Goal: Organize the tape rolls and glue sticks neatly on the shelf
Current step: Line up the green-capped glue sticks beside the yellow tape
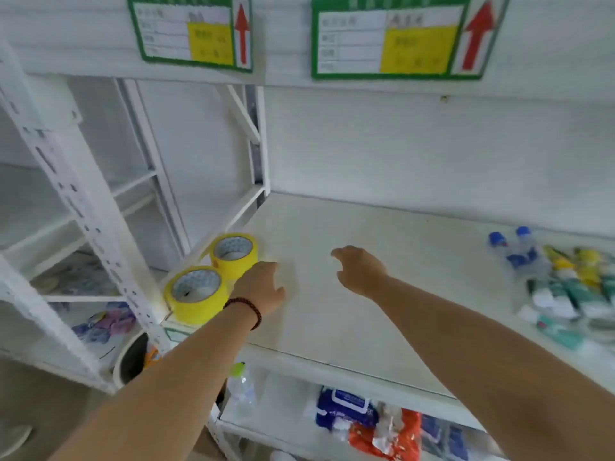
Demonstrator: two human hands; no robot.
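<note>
White laminate shelf board [366, 261] spans the frame beneath both forearms, largely bare between the hands. Two yellow tape rolls [213, 277] lie flat on it just left of the left hand [263, 289], one behind the other at the shelf's left edge. That hand rests beside the nearer roll, fingers loosely extended, gripping nothing; whether it touches the roll cannot be determined. The right hand [357, 271] hovers over bare board, fingers spread and slightly curled, empty. Far to its right sits a blurred heap of small items [565, 284], probably glue sticks, partly cut off by the frame edge. Recommended practice: nudge both rolls into one straight line, edges touching, before fetching the heap.
</note>
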